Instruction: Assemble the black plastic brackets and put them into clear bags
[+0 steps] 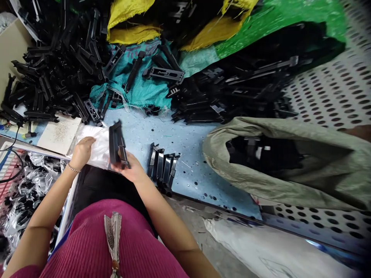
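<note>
My right hand (pixel 131 168) is closed around a black part (pixel 117 146), standing it upright at the tabletop's (pixel 191 154) near edge; my palm hides its lower end. My left hand (pixel 81 151) lies flat on a clear bag (pixel 97 146), fingers curled over the top, and I can't make out whether they pinch the film or just press it. A short row of parts (pixel 162 168) stands just right of my wrist, its near end dipping out of sight past the edge. Bare blue surface opens ahead of that row. Further back, the big pile (pixel 58 73) and a second heap (pixel 232 92) melt into black, single pieces hard to tell. A grey sack (pixel 290 170) on the right gapes open, its contents mostly shadow. Both my forearms angle in from below, elbows cut off.
</note>
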`<state>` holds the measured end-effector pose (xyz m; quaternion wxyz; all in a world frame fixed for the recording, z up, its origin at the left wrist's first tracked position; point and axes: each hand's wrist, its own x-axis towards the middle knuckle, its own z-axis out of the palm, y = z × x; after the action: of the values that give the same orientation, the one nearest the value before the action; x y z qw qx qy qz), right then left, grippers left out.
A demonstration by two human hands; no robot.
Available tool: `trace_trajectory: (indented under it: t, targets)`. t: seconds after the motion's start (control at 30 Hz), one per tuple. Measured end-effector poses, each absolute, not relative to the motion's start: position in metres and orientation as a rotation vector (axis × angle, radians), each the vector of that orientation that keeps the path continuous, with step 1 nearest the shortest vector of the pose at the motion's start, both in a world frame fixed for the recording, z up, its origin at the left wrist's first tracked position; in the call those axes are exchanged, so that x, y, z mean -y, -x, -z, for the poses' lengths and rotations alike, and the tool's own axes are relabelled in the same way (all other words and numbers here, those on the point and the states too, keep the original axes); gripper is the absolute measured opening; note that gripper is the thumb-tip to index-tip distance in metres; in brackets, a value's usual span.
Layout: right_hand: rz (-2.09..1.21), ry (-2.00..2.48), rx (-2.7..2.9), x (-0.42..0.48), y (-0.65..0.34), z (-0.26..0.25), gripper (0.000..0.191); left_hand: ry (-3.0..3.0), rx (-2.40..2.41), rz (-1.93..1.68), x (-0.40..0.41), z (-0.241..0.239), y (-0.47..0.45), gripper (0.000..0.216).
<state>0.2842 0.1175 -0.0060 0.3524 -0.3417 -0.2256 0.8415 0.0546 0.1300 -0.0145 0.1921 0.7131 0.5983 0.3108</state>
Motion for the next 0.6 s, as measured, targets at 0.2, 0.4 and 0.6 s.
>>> trace_trajectory:
  t: [0.2,0.4,0.6]
  targets:
    - [-2.62,0.696,0.405,-0.105,-0.287,0.016,0.026,-2.033,-1.5,-0.935,-0.111,-0.005,-0.056,0.057]
    - [-1.931,1.131,1.058,-0.102,-0.265,0.007,0.017,-2.228,-1.074,-0.836,-0.055,-0.039,-0.102,0.065]
    - [-1.995,0.933,1.676,-0.078,-0.291,-0.027,0.038,-2.141,-1.442,-0.523,-0.003,-0.057,-0.035,0.041]
